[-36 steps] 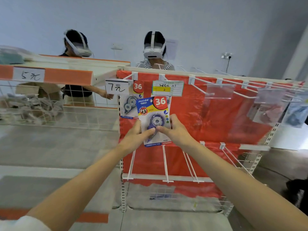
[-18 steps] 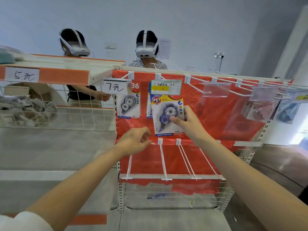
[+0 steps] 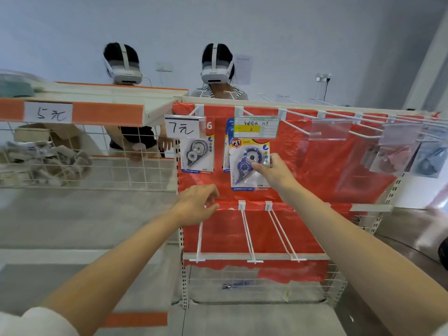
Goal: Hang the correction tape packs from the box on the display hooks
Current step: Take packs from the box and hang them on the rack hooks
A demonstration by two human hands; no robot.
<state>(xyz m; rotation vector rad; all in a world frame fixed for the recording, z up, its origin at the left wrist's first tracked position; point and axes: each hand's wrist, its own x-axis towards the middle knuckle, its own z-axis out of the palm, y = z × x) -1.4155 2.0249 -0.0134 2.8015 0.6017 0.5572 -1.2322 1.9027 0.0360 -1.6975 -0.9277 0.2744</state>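
A blue correction tape pack (image 3: 244, 166) hangs against the red display panel (image 3: 315, 166), its top tucked behind the green-and-yellow label tag (image 3: 256, 127). My right hand (image 3: 274, 169) pinches the pack's right side, thumb on the blister. More packs show behind it at its left edge. Another correction tape pack (image 3: 197, 152) hangs on the hook to the left, under the "7元" tag (image 3: 182, 127). My left hand (image 3: 197, 204) hovers lower left, fingers loosely curled, holding nothing. The box is not in view.
Bare white hooks (image 3: 247, 235) stick out from the lower rail. Hooks with clear tags (image 3: 331, 129) and bagged goods (image 3: 407, 156) run to the right. A wire basket shelf (image 3: 97, 170) with grey items is at left. Two people in headsets stand behind the rack.
My left hand let go of the pack and dropped to the lower left. My right hand carried the pack up to the hook under the label tag.
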